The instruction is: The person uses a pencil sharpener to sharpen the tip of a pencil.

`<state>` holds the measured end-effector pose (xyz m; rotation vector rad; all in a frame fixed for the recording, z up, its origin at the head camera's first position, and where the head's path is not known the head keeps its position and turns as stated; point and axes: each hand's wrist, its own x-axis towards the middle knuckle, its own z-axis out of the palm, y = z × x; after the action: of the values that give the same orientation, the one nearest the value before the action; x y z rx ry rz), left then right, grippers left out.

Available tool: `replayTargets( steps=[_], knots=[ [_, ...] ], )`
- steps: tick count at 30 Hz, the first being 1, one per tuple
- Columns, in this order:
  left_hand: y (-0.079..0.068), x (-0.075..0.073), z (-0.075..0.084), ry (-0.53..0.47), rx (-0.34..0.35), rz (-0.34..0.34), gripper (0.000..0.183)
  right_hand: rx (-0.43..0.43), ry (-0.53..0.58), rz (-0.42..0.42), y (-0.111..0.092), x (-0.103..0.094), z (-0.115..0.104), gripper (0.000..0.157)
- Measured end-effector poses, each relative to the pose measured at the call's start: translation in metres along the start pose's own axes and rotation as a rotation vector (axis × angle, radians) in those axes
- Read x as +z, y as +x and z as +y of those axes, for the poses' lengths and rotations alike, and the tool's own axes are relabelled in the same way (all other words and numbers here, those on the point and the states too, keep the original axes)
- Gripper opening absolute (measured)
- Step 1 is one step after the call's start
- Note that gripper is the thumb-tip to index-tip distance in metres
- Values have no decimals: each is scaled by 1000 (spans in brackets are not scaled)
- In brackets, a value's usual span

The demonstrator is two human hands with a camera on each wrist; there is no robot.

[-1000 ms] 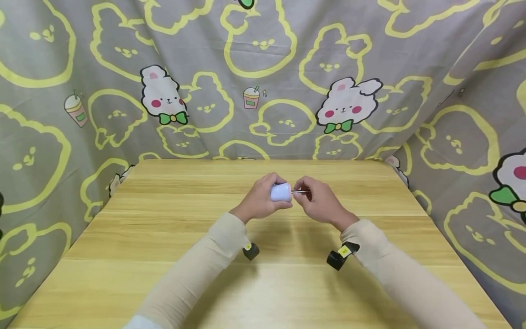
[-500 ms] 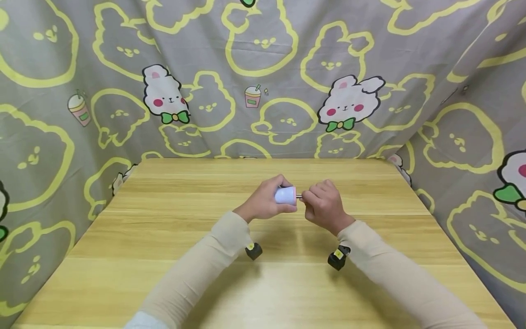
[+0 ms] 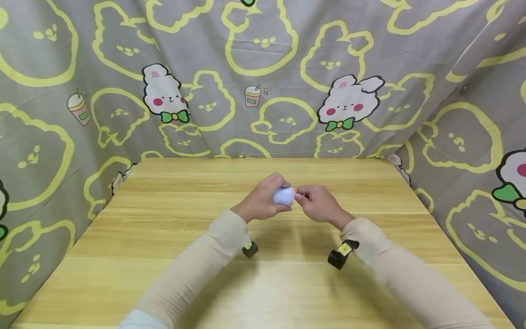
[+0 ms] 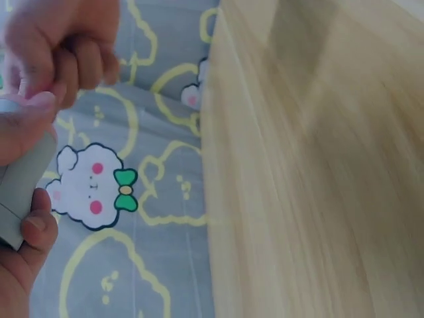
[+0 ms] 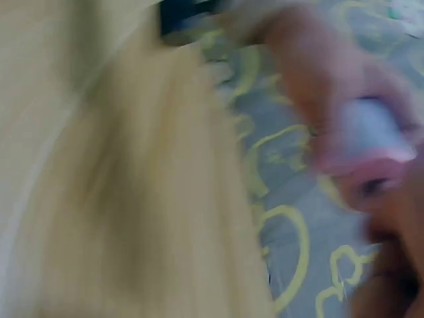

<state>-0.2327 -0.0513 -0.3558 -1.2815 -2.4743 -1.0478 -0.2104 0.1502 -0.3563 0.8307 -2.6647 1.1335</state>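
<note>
In the head view, my left hand [image 3: 263, 196] grips a pale lavender, cup-like cylinder [image 3: 283, 196] on its side, its pink-rimmed end facing right. The right wrist view, blurred, shows a dark opening in that pink end [image 5: 377, 169]. Close against this end, my right hand [image 3: 322, 203] has its thumb and fingertips pinched together on a thin rod, now almost wholly covered by the fingers. From the left wrist view, the cylinder [image 4: 26, 175] has a smooth grey-looking side, and the right hand's [image 4: 66, 50] curled fingers meet its top.
Both hands are held above a light wood table [image 3: 164, 256]. A grey curtain [image 3: 271, 123] with yellow outlines and rabbit prints hangs behind and at both sides. Black wrist cameras [image 3: 338, 259] hang below the sleeves.
The right hand turned over, knuckles up, then turned back, staying at the cylinder's pink end. The metal rod visible between the hands earlier is now hidden. The left hand kept its grip, shifting slightly.
</note>
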Motion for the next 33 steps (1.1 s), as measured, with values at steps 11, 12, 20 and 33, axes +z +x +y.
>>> replayTargets(
  steps=[11,12,20,33],
  knots=[
    [-1,0,-4,-86,-39,50,45,85,95,-36,3,-12,-2,16],
    [-1,-1,-4,-95,-48,55,45,-2,56,4,1,-11,1,12],
    [1,-6,0,-161,-181,53,48,-663,-491,477,0,-1,26,21],
    [3,-2,5,-338,-269,-4,45,-883,-470,629,12,11,35,30]
  ],
)
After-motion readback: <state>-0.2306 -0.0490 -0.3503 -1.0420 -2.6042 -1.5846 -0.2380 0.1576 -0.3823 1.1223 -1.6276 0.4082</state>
